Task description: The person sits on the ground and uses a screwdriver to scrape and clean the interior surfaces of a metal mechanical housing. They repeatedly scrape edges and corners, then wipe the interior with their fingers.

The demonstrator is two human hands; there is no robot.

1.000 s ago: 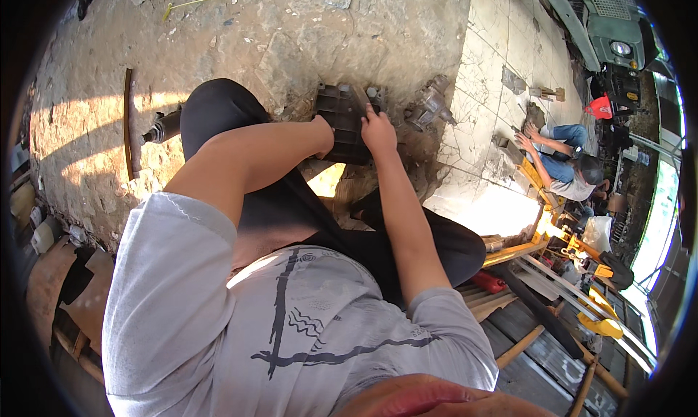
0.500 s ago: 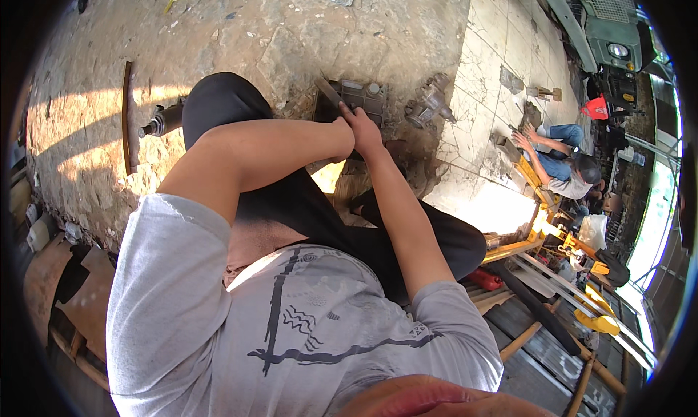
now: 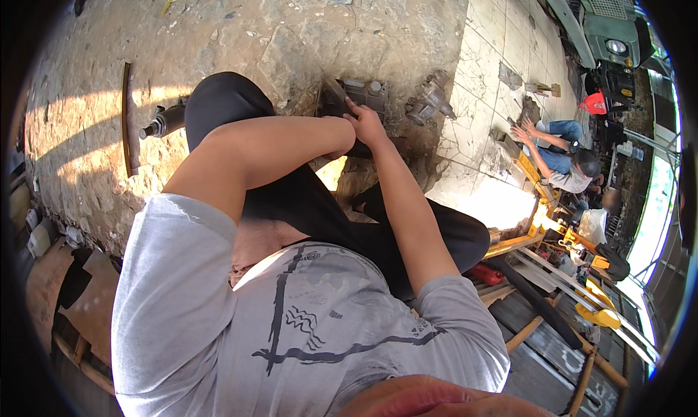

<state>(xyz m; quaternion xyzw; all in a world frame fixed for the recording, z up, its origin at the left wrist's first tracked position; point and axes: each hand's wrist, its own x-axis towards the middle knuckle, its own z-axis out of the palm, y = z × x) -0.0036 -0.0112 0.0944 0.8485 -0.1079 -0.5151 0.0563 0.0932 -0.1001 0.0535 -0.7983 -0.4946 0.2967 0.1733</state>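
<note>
Head view shows the person seated low over a dark ribbed casing (image 3: 376, 95), which sits on the rough stone floor (image 3: 378, 46) just in front of the lap. The right hand (image 3: 369, 125) is closed around a flat metal bar (image 3: 335, 91), with a finger laid along it; the bar slants up and to the left over the casing's left part. Half a second ago the bar lay at much the same slant, a little further left. The left hand (image 3: 343, 140) has changed more: a second ago it was at the casing's left edge, whereas now it is tucked against the right hand. Its fingers are hidden, so whether it grips the bar, presses the casing or hangs loose cannot be told. As a judgement, this brings both hands together at the bar's near end and leaves no visible hand steadying the casing's left edge. A grey metal housing (image 3: 430, 101) lies to the right of the casing, apart from it, and a dark cylindrical part (image 3: 167, 120) lies left of the bent knee.
</note>
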